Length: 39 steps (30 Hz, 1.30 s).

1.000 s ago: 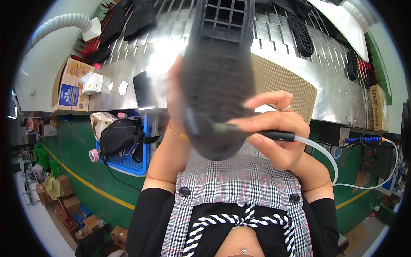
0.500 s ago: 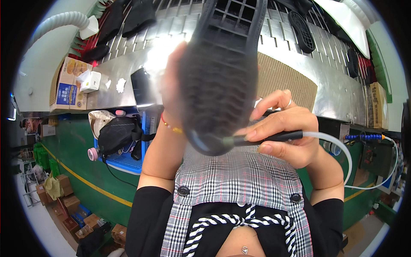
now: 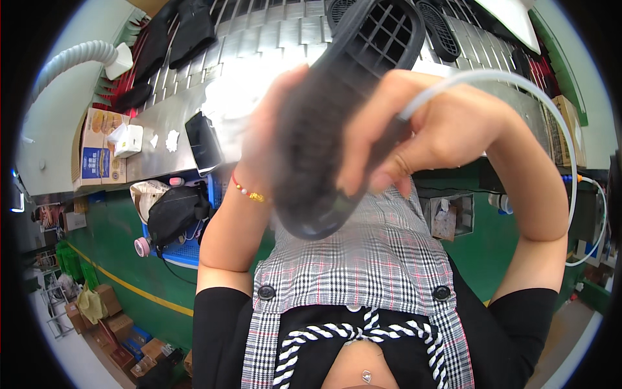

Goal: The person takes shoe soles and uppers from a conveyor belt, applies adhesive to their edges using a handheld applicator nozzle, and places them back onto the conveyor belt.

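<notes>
A black shoe sole (image 3: pixel 317 123) is held up before my chest, with its open heel grid at the top and its glossy rounded toe at the bottom. My left hand (image 3: pixel 269 126), blurred by motion, wraps round the sole's left edge. On the other side my right hand (image 3: pixel 447 129) grips a slim dark pen-shaped applicator (image 3: pixel 394 137) fed by a white hose (image 3: pixel 505 78). The fingers of this hand point down over the sole's right edge near the toe. They hide the applicator's tip, so I cannot tell whether it touches the sole.
A slatted metal conveyor (image 3: pixel 259 39) carries several black soles and dark boot-like pieces beyond the metal bench. A phone (image 3: pixel 203 142), a tissue pack (image 3: pixel 129 139) and a carton (image 3: pixel 97 149) are at left. Below stands a blue crate (image 3: pixel 175 251) with a black bag (image 3: pixel 178 214).
My right hand has risen and turned over, its fingers now pointing down across the sole's edge. The sole has tilted, its heel swinging right. The hose now arches above my right hand.
</notes>
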{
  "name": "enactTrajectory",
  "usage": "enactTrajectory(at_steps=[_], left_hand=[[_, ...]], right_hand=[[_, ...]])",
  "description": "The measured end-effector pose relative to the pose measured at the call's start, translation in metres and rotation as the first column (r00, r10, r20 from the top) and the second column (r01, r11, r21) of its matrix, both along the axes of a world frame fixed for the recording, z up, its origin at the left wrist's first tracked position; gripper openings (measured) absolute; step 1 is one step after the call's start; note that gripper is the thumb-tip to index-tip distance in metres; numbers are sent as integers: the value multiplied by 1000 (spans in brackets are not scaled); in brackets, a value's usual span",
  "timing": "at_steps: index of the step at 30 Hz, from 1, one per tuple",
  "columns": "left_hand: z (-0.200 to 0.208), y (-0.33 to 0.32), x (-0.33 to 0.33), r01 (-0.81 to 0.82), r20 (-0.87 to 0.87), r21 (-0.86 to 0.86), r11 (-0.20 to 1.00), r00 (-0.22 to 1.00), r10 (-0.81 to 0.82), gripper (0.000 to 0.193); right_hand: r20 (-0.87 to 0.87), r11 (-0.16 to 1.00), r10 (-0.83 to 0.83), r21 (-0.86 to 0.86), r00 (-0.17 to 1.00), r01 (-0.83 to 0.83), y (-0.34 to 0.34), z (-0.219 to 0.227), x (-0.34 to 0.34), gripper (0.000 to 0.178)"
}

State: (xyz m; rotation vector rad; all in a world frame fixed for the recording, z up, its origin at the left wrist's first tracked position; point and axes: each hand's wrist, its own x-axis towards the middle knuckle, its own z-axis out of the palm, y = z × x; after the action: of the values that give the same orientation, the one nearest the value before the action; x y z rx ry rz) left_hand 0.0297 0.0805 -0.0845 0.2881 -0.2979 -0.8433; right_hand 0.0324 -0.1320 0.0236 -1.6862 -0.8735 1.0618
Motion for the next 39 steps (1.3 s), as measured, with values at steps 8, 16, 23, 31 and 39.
enactTrajectory(at_steps=[8, 16, 23, 31, 39], left_hand=[[-10, -20, -3, 77, 113, -142, 987, 992, -61, 59], [-35, -18, 10, -56, 156, 486, 872, 987, -23, 57], [-37, -18, 10, -6, -5, 446, 895, 1000, 10, 58], [-21, -4, -10, -103, -293, 117, 988, 947, 134, 77], [-43, -6, -20, -438, 9, -15, 899, 899, 439, 69]], right_hand=[[177, 909, 336, -317, 925, -269, 29, 28, 23, 14], [314, 705, 548, -673, 775, -225, 56, 38, 42, 12], [485, 506, 588, -845, 647, 173, 36, 46, 65, 10], [555, 682, -730, 551, 400, 480, -30, 1, -10, 17], [498, 471, -864, 744, 78, 474, 22, -56, -47, 23]])
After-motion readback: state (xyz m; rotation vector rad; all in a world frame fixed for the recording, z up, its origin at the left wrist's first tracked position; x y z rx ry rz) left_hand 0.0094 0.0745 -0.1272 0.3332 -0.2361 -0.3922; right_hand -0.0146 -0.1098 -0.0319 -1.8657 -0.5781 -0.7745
